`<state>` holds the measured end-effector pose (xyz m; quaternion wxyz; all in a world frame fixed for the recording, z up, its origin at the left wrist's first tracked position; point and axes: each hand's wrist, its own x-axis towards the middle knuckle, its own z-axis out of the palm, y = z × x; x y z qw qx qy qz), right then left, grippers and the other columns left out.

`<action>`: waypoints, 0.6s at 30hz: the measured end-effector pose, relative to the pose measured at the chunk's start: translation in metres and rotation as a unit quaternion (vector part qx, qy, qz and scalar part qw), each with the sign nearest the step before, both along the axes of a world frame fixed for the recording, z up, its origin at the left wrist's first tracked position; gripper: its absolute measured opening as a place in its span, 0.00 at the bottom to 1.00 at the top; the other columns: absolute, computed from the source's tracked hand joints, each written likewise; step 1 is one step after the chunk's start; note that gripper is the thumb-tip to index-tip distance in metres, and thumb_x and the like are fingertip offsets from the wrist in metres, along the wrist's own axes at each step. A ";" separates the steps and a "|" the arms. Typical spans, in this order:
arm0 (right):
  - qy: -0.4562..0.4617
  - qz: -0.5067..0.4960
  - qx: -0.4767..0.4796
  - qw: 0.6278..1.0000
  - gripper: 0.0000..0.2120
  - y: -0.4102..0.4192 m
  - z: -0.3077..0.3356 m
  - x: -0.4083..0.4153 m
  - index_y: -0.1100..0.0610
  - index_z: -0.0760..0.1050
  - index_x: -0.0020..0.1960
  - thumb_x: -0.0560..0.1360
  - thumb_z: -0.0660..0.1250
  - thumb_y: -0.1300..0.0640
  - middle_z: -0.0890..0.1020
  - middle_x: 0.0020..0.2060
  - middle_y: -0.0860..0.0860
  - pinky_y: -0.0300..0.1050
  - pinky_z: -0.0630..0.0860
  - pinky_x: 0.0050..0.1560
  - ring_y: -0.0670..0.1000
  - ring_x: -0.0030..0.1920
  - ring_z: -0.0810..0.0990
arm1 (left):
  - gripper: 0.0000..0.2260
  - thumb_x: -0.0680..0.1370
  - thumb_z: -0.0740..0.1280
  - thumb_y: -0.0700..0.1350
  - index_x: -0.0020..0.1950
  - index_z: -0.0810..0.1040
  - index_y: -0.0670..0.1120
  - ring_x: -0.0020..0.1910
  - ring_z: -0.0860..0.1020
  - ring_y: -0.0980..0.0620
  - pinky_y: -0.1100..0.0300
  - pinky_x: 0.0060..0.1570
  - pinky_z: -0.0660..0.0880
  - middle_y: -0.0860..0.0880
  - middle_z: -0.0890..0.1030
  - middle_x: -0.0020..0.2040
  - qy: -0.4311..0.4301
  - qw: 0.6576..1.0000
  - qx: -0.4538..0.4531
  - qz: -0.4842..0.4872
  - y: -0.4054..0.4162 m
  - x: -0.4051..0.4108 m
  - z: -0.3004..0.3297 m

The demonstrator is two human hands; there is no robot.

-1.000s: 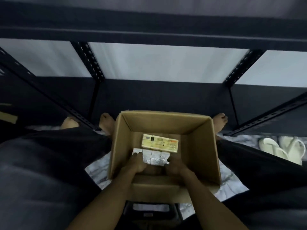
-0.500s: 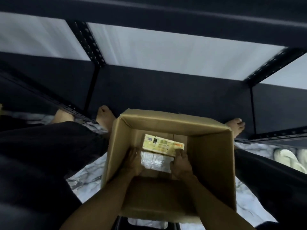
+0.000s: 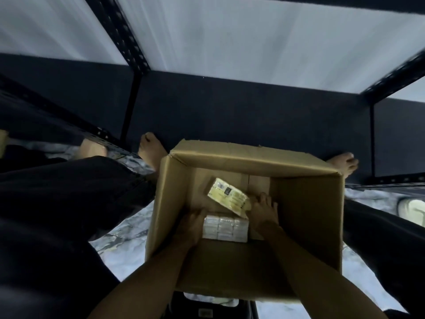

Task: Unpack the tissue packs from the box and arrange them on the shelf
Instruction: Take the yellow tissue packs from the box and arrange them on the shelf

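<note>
An open cardboard box point(image 3: 308, 217) sits on the floor between my legs. Inside it lies a white bundle of tissue packs point(image 3: 226, 227), and a yellow tissue pack point(image 3: 228, 196) rests tilted on top of it. My left hand point(image 3: 192, 226) presses against the white bundle's left end. My right hand point(image 3: 263, 211) is at the bundle's right end, fingers touching the yellow pack's right edge. Both hands clasp the packs between them. A dark metal shelf point(image 3: 230, 107) with a bare board stands just beyond the box.
Black perforated shelf posts point(image 3: 124, 35) rise at left and right. My bare feet point(image 3: 149, 150) rest at the shelf's base on a marbled floor point(image 3: 119, 245). Pale slippers point(image 3: 411, 208) lie at the far right. A dark stool edge point(image 3: 207, 307) shows below the box.
The view has tilted down and closer to the box. The yellow pack has turned from lying level to tilted diagonally, and my right hand has shifted further in beside it.
</note>
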<state>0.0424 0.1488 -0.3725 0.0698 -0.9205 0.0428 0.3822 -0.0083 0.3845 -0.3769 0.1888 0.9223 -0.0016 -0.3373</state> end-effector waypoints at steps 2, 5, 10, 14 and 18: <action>-0.005 -0.042 0.018 0.999 0.28 -0.007 -0.004 -0.008 0.49 0.62 0.77 0.79 0.64 0.48 0.65 0.73 0.56 0.58 0.61 0.70 0.60 0.72 0.64 | 0.26 0.83 0.58 0.63 0.76 0.72 0.51 0.73 0.69 0.44 0.50 0.72 0.62 0.49 0.72 0.73 0.016 0.999 0.031 0.008 -0.002 0.002 -0.003; 0.003 -0.129 0.062 0.990 0.29 -0.019 -0.010 -0.014 0.51 0.62 0.76 0.78 0.67 0.51 0.71 0.71 0.56 0.58 0.65 0.68 0.61 0.70 0.70 | 0.20 0.84 0.61 0.53 0.75 0.72 0.48 0.72 0.69 0.42 0.50 0.71 0.64 0.45 0.71 0.74 0.046 0.998 0.047 0.004 -0.005 0.014 0.001; 0.027 -0.278 0.107 0.954 0.28 -0.046 -0.009 -0.022 0.62 0.66 0.72 0.76 0.72 0.58 0.76 0.68 0.62 0.54 0.74 0.63 0.64 0.68 0.74 | 0.08 0.79 0.64 0.40 0.53 0.79 0.51 0.60 0.77 0.42 0.53 0.59 0.75 0.44 0.79 0.59 0.081 0.992 0.042 0.082 -0.004 0.039 0.007; 0.040 -0.295 0.100 0.949 0.32 -0.051 -0.004 -0.031 0.63 0.62 0.74 0.76 0.73 0.59 0.74 0.70 0.62 0.53 0.72 0.65 0.64 0.70 0.73 | 0.08 0.79 0.66 0.40 0.56 0.78 0.49 0.62 0.76 0.40 0.55 0.58 0.73 0.41 0.78 0.62 0.070 0.988 0.035 0.135 -0.003 0.059 0.000; 0.041 -0.305 0.121 0.944 0.32 -0.045 -0.002 -0.035 0.58 0.60 0.74 0.75 0.72 0.63 0.75 0.68 0.61 0.57 0.74 0.64 0.64 0.68 0.75 | 0.23 0.81 0.64 0.47 0.76 0.67 0.48 0.72 0.69 0.41 0.48 0.73 0.63 0.43 0.72 0.73 0.044 0.994 0.089 -0.041 -0.013 0.049 0.005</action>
